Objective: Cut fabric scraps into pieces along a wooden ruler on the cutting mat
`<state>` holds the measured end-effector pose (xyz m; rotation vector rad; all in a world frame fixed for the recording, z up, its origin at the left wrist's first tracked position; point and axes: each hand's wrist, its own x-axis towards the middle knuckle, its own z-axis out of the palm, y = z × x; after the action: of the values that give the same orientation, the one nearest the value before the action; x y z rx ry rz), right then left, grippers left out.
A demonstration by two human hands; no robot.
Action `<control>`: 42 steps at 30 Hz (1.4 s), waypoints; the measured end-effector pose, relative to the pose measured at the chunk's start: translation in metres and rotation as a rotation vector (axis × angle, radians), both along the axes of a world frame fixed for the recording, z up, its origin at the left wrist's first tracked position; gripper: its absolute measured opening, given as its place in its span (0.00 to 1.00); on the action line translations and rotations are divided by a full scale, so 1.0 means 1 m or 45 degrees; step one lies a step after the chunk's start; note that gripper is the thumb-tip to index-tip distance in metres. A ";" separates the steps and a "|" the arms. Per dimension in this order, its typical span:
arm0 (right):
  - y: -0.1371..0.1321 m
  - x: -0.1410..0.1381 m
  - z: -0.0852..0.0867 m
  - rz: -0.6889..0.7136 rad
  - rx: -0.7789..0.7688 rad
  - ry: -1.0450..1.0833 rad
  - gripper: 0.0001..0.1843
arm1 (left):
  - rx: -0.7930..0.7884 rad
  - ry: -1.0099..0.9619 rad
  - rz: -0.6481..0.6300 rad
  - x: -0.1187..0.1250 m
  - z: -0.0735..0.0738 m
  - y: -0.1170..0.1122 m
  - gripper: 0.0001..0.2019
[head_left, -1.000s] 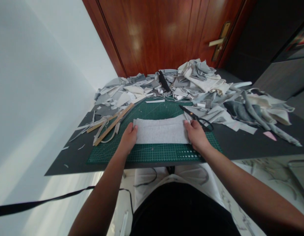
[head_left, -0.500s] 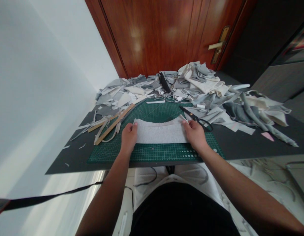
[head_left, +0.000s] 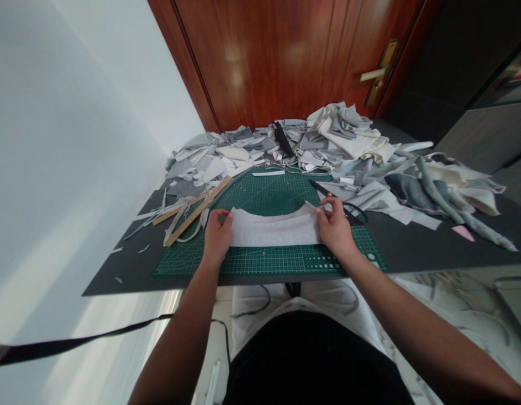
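A pale grey-white piece of fabric lies across a green cutting mat on a dark table. My left hand pinches the fabric's left far corner, fingers closed on it. My right hand pinches the right far corner the same way. The far edge of the fabric is lifted and sags in a curve between my hands. Black-handled scissors lie just behind my right hand.
Heaps of grey and cream fabric scraps cover the far and right side of the table. Wooden rulers with fabric strips lie left of the mat. A wooden door stands behind the table. A black strap hangs at lower left.
Both hands have pinched the fabric's far corners and raised them, so the far edge now curves and the piece looks narrower. The scissors have not moved.
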<state>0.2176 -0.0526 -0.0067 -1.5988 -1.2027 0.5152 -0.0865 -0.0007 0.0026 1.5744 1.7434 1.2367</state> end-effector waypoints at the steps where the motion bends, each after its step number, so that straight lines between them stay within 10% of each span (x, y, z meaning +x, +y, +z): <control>1: 0.000 0.000 0.000 0.053 0.013 -0.013 0.14 | 0.002 -0.016 0.029 -0.001 -0.001 0.001 0.10; 13: -0.005 0.023 0.009 0.522 -0.296 0.856 0.17 | -0.529 -0.616 -0.524 -0.034 0.032 -0.007 0.13; 19: -0.012 0.030 0.020 0.572 -0.296 1.015 0.19 | -0.285 -1.014 -0.523 -0.029 0.044 -0.016 0.17; 29: -0.015 0.028 0.018 0.305 0.185 0.404 0.13 | 0.236 -0.320 -0.295 -0.015 0.045 -0.012 0.13; 42: -0.013 -0.004 0.021 0.071 0.098 0.871 0.18 | 0.435 -0.210 -0.048 0.025 0.037 -0.020 0.13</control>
<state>0.2138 -0.0653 0.0144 -1.1737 -0.7325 0.9460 -0.0619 -0.0202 0.0400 1.6246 1.4496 1.6627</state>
